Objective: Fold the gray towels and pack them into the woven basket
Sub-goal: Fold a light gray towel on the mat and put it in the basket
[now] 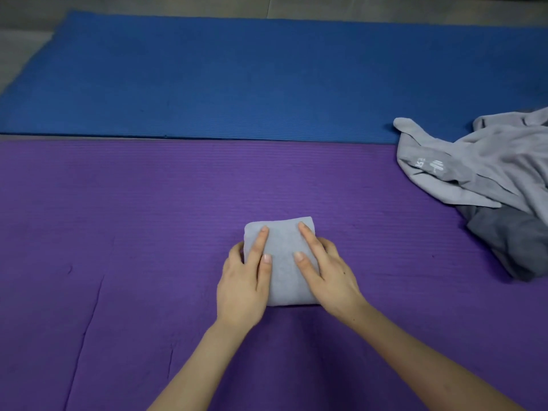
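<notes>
Two hands (241, 287) (329, 277) around one folded towel (281, 247)

single head-worn view, facing forward and down, close above purple mat (118, 232)

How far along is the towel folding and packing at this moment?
Done: one folded towel sits as a compact packet on the purple mat. In hand: the left hand and right hand hold its sides, fingers pressing on top. Remaining: the pile of gray towels at the right lies crumpled and unfolded; no basket is in view, so packing cannot be confirmed.
</notes>
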The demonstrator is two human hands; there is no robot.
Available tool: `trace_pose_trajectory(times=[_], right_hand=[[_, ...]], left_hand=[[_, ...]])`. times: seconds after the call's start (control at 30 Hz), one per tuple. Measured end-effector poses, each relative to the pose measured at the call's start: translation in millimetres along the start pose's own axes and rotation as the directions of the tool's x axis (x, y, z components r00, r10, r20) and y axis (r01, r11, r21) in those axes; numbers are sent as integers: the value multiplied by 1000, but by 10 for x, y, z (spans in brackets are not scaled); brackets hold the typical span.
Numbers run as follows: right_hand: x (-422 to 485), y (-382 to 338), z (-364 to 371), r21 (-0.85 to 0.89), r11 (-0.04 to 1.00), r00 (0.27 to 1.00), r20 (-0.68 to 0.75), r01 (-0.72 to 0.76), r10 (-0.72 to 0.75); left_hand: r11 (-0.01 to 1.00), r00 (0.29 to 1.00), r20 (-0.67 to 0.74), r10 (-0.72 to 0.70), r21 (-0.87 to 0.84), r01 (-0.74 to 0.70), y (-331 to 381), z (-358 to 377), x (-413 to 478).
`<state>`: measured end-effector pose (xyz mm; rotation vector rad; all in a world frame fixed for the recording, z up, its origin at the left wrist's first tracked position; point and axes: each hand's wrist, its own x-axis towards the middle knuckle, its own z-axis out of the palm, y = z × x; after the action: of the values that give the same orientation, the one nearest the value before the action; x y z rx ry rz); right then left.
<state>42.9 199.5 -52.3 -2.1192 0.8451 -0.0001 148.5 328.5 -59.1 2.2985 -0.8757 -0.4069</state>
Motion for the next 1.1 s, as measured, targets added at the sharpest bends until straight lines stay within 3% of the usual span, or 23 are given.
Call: trace_pose_trajectory(times=[0.1, 0.3, 0.47, 0.57, 0.67, 0.8, 0.97, 1.1], right_hand=[[1, -54, 11, 28, 999, 999, 21, -33, 33], [-21, -42, 250, -26, 999, 993, -115, -34, 31], [45, -115, 242, 0, 992, 986, -107, -127, 127], [35, -220, 209, 149, 971, 978, -70, -187, 199], [-21, -307, 184, 440, 869, 966, -14, -226, 258], [-106, -362, 84, 722, 641, 950, 72, -260, 304], [-566, -736, -355, 830, 482, 923, 94, -279, 372], [-1245, -1154, -1066, 871, 399, 902, 102, -285, 420]], left_hand=[[1000, 999, 38, -16, -13, 17, -17, -15, 44], [996, 990, -104, -91, -25, 89, 39, 215, -15], [988, 987, -48, -154, -40, 152, 80, 142, 92], [971, 979, 35, -203, -121, 205, 113, 33, 111], [901, 956, 154, -251, -324, 288, 126, -94, 129], [716, 892, 324, -314, -537, 447, 324, -305, 163], [654, 853, 427, -299, -559, 509, 845, -767, -35], [679, 822, 512, -249, -513, 526, 1542, -1259, -368]])
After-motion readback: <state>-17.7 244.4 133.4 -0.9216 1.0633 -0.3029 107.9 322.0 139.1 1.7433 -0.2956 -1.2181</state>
